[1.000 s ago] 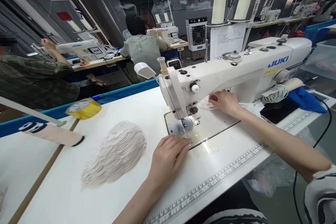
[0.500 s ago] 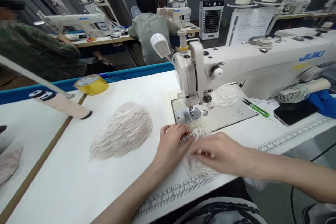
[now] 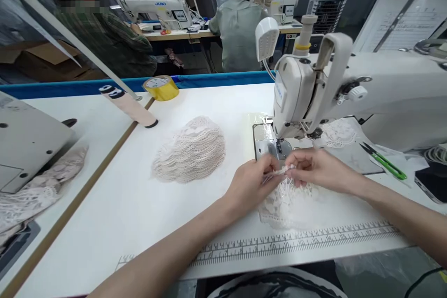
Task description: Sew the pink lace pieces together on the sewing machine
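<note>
A piece of white lace (image 3: 279, 207) lies on the table in front of the sewing machine (image 3: 300, 84), its upper edge lifted and gathered between my fingers. My left hand (image 3: 253, 179) is closed in a pinch on the left part of that edge. Close beside it, my right hand (image 3: 310, 167) pinches the same edge, with thumb and fingertips together. Both hands are just on the near side of the presser foot (image 3: 279, 145). Loose fringe-like threads hang below the fingers. The fingertips partly hide the gripped edge.
A fanned stack of lace pieces (image 3: 192, 151) lies to the left. Behind it are yellow tape (image 3: 161, 88) and a thread cone (image 3: 129, 107). Green thread snips (image 3: 384, 162) and a dark phone (image 3: 431, 181) lie right. A printed ruler (image 3: 279, 244) runs along the front edge. Two people sit beyond.
The view has swung left, so things appear farther right. My right hand, blurred and lower before, now grips the lace edge beside my left hand, and that edge is raised.
</note>
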{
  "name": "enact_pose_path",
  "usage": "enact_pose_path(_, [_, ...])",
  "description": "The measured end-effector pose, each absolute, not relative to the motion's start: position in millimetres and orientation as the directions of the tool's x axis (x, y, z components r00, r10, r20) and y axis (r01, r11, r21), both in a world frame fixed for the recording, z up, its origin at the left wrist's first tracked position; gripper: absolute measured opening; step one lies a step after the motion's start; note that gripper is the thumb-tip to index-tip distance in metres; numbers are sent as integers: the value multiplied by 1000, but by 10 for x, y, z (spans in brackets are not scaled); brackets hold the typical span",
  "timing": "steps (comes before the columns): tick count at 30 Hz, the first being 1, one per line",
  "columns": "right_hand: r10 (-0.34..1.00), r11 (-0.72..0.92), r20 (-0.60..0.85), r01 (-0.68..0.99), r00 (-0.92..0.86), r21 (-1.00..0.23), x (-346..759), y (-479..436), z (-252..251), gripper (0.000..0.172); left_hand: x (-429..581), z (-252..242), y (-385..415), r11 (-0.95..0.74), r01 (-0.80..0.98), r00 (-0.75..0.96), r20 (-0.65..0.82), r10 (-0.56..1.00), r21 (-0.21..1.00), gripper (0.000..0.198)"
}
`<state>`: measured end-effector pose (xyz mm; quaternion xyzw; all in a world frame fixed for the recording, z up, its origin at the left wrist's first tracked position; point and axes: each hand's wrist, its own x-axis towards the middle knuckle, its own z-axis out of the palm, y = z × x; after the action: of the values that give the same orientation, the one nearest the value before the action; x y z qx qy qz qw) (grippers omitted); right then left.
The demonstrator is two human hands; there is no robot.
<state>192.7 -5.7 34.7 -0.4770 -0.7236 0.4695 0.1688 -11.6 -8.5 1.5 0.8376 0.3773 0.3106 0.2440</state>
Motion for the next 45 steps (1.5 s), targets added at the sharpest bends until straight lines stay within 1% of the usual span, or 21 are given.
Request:
enact_pose_path(2, [874, 279, 3, 496, -487, -823, 1922, -100, 254, 12, -137, -10, -74, -720, 502, 528, 489, 694, 480, 14])
enact_pose_path(4, [829, 498, 242, 467, -505, -731, 1931, -146, 150, 11, -162, -25, -72, -794, 512, 541, 596, 594, 326, 14])
enact_pose_path(5, [784, 589, 336, 457, -522, -666, 1939, -167, 103, 14, -174, -29, -73, -813, 512, 547, 624, 558, 277, 14])
enact_pose_path(7, [706, 701, 442, 462, -553, -543, 1955, -197, 31, 19, -189, -33, -76, -827, 508, 559, 639, 528, 240, 15])
enact_pose_path(10, [651, 759, 486, 495, -583, -423, 1971, -215, -8, 19, -192, -39, -78, -841, 494, 577, 640, 508, 222, 14])
enact_pose_path(16, [569, 819, 543, 487, -618, -304, 1951, -203, 34, 16, -195, -19, -64, -888, 438, 601, 690, 403, 136, 14])
enact_pose_path(19, [497, 854, 616, 472, -611, -221, 1939, -208, 61, 17, -200, 13, -79, -913, 397, 619, 706, 344, 97, 13])
enact_pose_path(21, [400, 880, 681, 464, -614, -99, 1938, -222, 91, 19, -192, 27, -106, -913, 389, 619, 700, 357, 122, 10])
enact_pose_path(23, [242, 895, 709, 434, -663, 101, 1942, -243, 139, 18, -177, 32, -138, -891, 407, 597, 679, 426, 201, 2])
enact_pose_path(26, [0, 847, 649, 345, -760, 404, 1950, -274, 225, 10, -154, 25, -175, -862, 428, 583, 647, 492, 270, 21])
enact_pose_path(28, [-77, 804, 599, 306, -797, 510, 1953, -288, 272, 7, -147, 16, -188, -876, 412, 600, 648, 469, 253, 26])
enact_pose_path(31, [-112, 782, 570, 282, -814, 556, 1958, -306, 309, 6, -152, 12, -207, -892, 381, 601, 668, 440, 244, 15])
enact_pose_path(33, [-124, 789, 576, 272, -808, 551, 1962, -322, 315, 6, -159, 26, -229, -881, 380, 575, 673, 465, 283, 11])
enact_pose_path(35, [-61, 839, 602, 286, -796, 463, 1963, -339, 308, 5, -163, 50, -254, -832, 395, 560, 617, 554, 389, 10])
enact_pose_path(36, [28, 875, 615, 317, -788, 367, 1961, -343, 299, 6, -161, 62, -264, -785, 411, 562, 549, 619, 465, 9])
enact_pose_path(37, [151, 904, 616, 361, -773, 231, 1956, -340, 285, 9, -157, 70, -270, -723, 439, 564, 462, 684, 534, 7])
enact_pose_path(39, [439, 882, 548, 459, -712, -109, 1939, -310, 242, 13, -142, 68, -268, -611, 535, 553, 305, 775, 583, 4])
enact_pose_path(41, [658, 751, 407, 519, -633, -407, 1914, -243, 184, 14, -121, 46, -253, -573, 652, 517, 261, 815, 497, 3])
enact_pose_path(42, [727, 674, 338, 530, -597, -515, 1901, -199, 153, 14, -112, 33, -245, -568, 702, 498, 273, 823, 429, 9])
enact_pose_path(43, [777, 602, 278, 538, -564, -590, 1888, -153, 122, 14, -105, 21, -238, -567, 739, 487, 294, 822, 363, 17])
enact_pose_path(45, [841, 498, 201, 571, -503, -653, 1868, -68, 69, 13, -101, 6, -231, -589, 769, 493, 356, 794, 248, 30])
